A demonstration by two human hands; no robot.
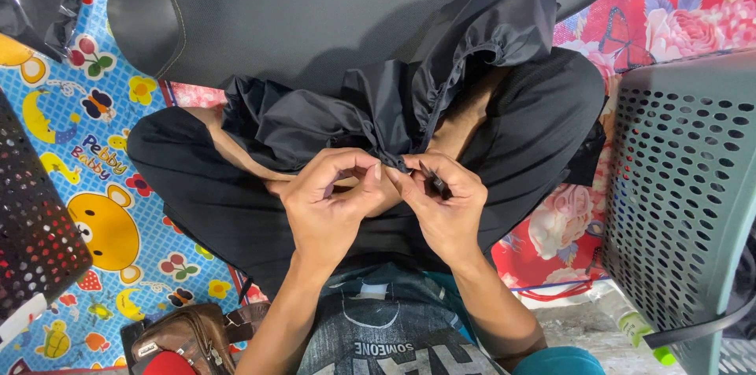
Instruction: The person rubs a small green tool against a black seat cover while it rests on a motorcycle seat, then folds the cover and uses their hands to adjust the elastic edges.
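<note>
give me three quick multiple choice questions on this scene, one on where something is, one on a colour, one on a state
1. Where is the grey perforated basket?
A. at the person's right
B. on the lap
C. behind the black cushion

2. What colour is the fabric being handled?
A. red
B. black
C. yellow

3. How are the hands on the fabric?
A. both lie flat and open
B. only one touches it
C. both pinch it close together

Answers: 1 A, the basket stands at the right edge of the view. 2 B, the gathered fabric is black. 3 C, the left hand and right hand pinch the fabric edge with their fingertips nearly meeting; the right also holds a small dark tool.
</note>
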